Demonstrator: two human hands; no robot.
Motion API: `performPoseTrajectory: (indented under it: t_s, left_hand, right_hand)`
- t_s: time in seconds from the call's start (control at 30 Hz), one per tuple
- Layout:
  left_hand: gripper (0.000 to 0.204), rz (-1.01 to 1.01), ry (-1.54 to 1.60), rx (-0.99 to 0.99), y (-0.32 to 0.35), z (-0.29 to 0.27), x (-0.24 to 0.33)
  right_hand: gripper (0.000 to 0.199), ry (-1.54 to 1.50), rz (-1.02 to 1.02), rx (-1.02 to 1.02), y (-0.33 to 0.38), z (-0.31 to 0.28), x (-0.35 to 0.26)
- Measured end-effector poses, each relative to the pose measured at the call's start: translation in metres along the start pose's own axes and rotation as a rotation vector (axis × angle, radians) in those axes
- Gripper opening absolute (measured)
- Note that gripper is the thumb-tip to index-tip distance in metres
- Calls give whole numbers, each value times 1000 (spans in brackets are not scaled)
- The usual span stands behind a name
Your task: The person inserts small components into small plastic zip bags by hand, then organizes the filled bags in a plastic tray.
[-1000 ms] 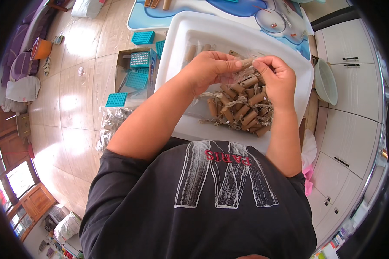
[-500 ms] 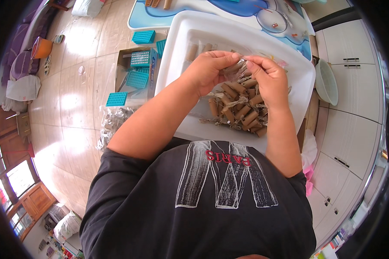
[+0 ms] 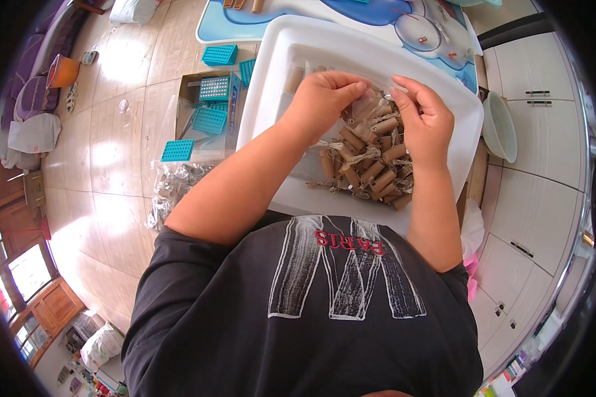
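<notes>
One left hand (image 3: 326,100), fingers pinching clear plastic (image 3: 359,110), one right hand (image 3: 428,122), fingers parted, one tub (image 3: 261,92)

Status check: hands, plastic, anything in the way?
Left hand pinching clear plastic. Right hand nearby, thumb and forefinger parted. Brown tubes piled below in white tub; nothing visibly blocking.

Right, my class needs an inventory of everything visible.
tub: one, white, centre
tubes: many, brown, in tub
film: amount unclear, transparent, over tub
blocks: several, teal, left
open box: one, partly blue, left
foil bag: one, silver, left
table: one, bluish, beyond tub
container: one, orange, far left
slippers: two, colour unclear, left
basin: one, pale green, right
cabinets: several, whitish, right
shirt: one, black, worn
left hand: one, pinching film
right hand: one, over tub
</notes>
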State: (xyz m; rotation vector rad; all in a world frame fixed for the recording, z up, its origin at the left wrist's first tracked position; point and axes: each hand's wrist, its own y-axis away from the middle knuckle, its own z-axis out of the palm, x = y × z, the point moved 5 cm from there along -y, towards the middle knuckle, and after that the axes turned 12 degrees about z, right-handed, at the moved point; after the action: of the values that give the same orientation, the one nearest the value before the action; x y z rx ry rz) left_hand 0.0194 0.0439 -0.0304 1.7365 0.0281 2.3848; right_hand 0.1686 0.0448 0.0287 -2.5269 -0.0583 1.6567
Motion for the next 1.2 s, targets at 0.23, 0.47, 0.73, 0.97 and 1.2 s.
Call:
performPoseTrajectory:
  t_s: [0.23,0.47,0.73,0.97,1.2]
  left_hand:
    - [21,70,-77,-112,8,15,6]
    - [20,129,-184,-164,8,17,4]
    - [19,128,-261,-102,8,13,1]
    - [19,67,-97,-5,5,-1,21]
    - [20,58,-95,2,5,-3,21]
  right_hand:
    - [13,99,-236,22,3,13,-3]
    - [5,234,-247,50,5,14,-9]
    - [12,-658,322,156,-21,-26,36]
    - [21,-648,544,-179,-8,-7,41]
    - [16,-466,474,-242,-2,8,30]
